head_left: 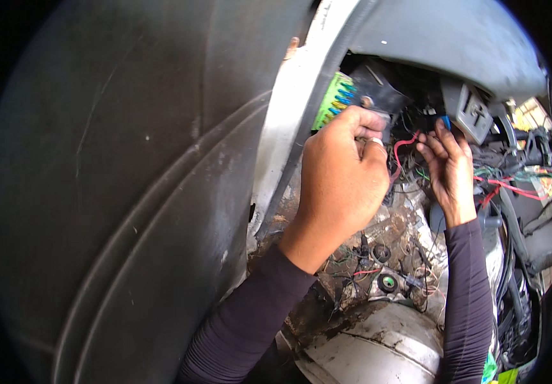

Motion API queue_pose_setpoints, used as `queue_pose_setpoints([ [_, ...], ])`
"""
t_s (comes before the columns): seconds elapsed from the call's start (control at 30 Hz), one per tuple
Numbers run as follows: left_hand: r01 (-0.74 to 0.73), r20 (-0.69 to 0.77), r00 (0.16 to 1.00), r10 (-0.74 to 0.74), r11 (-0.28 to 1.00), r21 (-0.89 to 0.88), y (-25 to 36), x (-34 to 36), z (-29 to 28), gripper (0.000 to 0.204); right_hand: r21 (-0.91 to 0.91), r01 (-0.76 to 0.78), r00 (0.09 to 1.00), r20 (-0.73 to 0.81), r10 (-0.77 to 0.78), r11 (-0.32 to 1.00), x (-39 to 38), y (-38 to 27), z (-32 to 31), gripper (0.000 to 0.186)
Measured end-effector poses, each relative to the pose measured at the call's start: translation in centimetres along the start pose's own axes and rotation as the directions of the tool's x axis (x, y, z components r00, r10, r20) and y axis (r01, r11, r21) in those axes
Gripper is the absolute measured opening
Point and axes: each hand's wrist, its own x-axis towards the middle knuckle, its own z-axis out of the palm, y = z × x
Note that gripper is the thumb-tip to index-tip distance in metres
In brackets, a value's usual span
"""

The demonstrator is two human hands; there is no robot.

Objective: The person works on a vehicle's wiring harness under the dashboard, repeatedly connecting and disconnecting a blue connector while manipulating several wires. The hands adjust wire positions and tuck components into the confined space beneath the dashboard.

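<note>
So the left hand (345, 173) is pinched up just below a green block (328, 102), can't see what's in it. Right hand's (449, 163) fingertips are by a red wire (396, 160), and loose wires (428, 274) litter the grimy area below.

At four o'clock of centre we see a stained metal floor (406, 225) bearing a green-centred ring (388, 283); from this ring, a black ring (382, 253) lies at twelve o'clock, a red wire (367, 272) at ten, pale wires (434, 274) at three.
</note>
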Motion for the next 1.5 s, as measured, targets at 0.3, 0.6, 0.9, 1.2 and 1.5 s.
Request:
queue_pose_setpoints([
  [0.3, -0.637, 0.077, 0.760, 0.646, 0.716, 0.286, 0.4, 2.6, 0.7, 0.025, 0.102, 0.132, 0.978, -0.175, -0.113, 0.986, 3.7, 2.2, 0.3, 0.034],
  [0.6, -0.830, 0.462, 0.510, 0.726, 0.275, 0.484, 0.0, 8.0, 3.6, 0.015, 0.358, 0.277, 0.960, -0.061, -0.273, 0.892, 7.0, 3.8, 1.1, 0.022],
  [0.9, -0.710, 0.593, 0.686, 0.421, 0.207, 0.673, -1.1, 15.4, 4.9, 0.035, -0.856, 0.508, 0.564, 0.414, -0.714, -0.095, 8.4, 6.8, 0.8, 0.038],
  [1.2, -0.687, 0.584, 0.586, 0.561, -0.038, 0.726, -3.5, 16.9, 4.1, 0.033, -0.764, 0.484, 0.847, 0.286, -0.447, 0.427, 8.0, 5.0, -0.2, 0.031],
  [1.5, -0.743, 0.574, 0.363, 0.734, -0.143, 0.653, -2.6, 14.3, 4.8, 0.011, -0.207, 0.259, 0.966, 0.082, -0.247, 0.943, 7.0, 3.3, 0.9, 0.025],
])
